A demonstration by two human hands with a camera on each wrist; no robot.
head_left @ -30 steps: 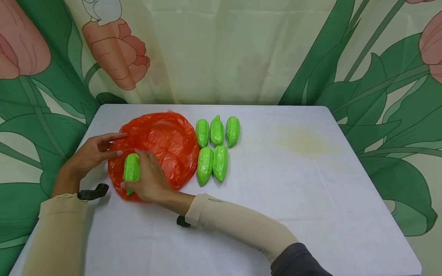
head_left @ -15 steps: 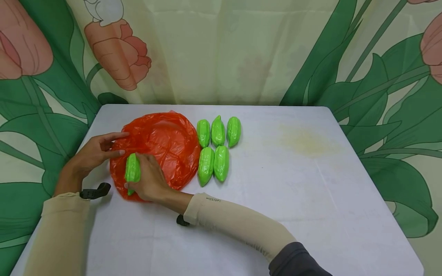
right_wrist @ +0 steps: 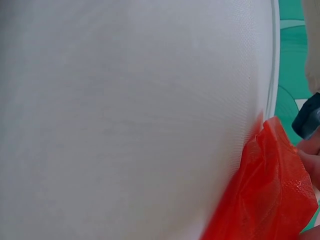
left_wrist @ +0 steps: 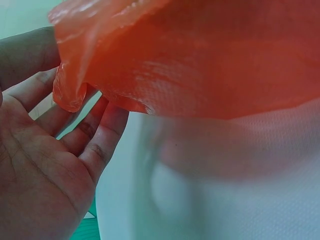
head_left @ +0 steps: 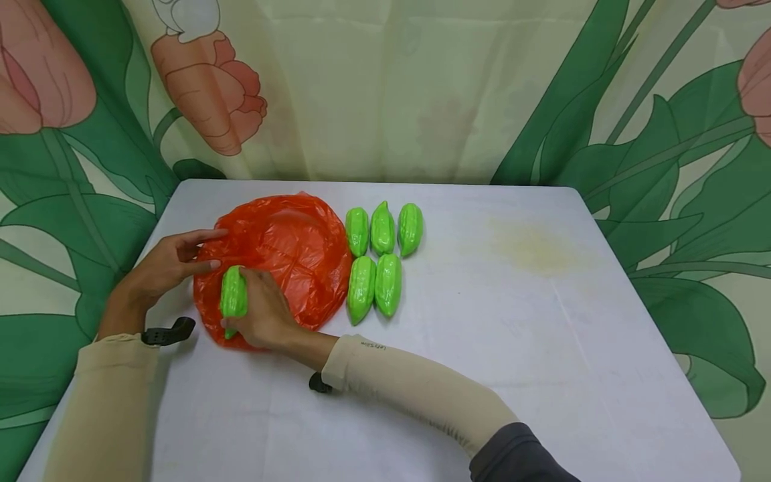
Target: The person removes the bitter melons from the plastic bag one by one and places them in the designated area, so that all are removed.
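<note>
A green ridged, oblong fruit (head_left: 233,293) is in my right hand (head_left: 268,311), gripped between thumb and fingers over the near left part of a red plastic bag (head_left: 295,248). My left hand (head_left: 159,268) holds the bag's left edge, its thumb and index finger spread apart. In the left wrist view, the left hand's fingers (left_wrist: 107,130) lie behind the lifted edge of the bag (left_wrist: 175,65). The right wrist view shows a raised corner of the bag (right_wrist: 272,185); the fruit does not show there.
Right of the bag, several more green fruits stand in two rows, the nearest being a green fruit (head_left: 361,289). All of it lies on a white-covered table (head_left: 512,335). A flower-printed curtain (head_left: 385,87) hangs behind.
Both hands, the held fruit and the bag keep almost the same places. The whole view shifts slightly, with everything a little farther right in the picture.
</note>
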